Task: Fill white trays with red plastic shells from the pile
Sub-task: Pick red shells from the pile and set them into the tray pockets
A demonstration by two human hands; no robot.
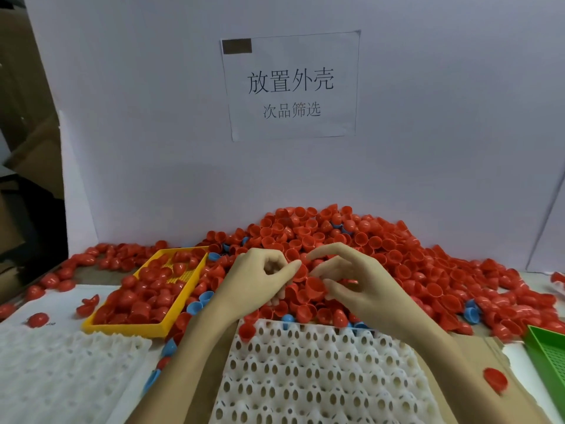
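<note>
Up against the pale backboard, the pile of red shells (351, 240) heaps into a glossy mound of small, thin-walled plastic cups, with a few blue shells (195, 306) scattered through it. Both hands work at the near edge of the pile, close together. The left hand (260, 280) is curled, its fingers buried among shells; what it grips cannot be told. The right hand (354, 280) pinches one red shell (315, 287) between thumb and fingers. Just in front of the pile lies a white tray (321, 371), soft-looking and dimpled with rows of oval holes, one shell at its far left corner. A second white tray (61, 368) sits left of it. A yellow basket (171, 319) holding shells rests left of the pile, a green basket (550, 350) to the right, a printed sign (290, 87) above.
</note>
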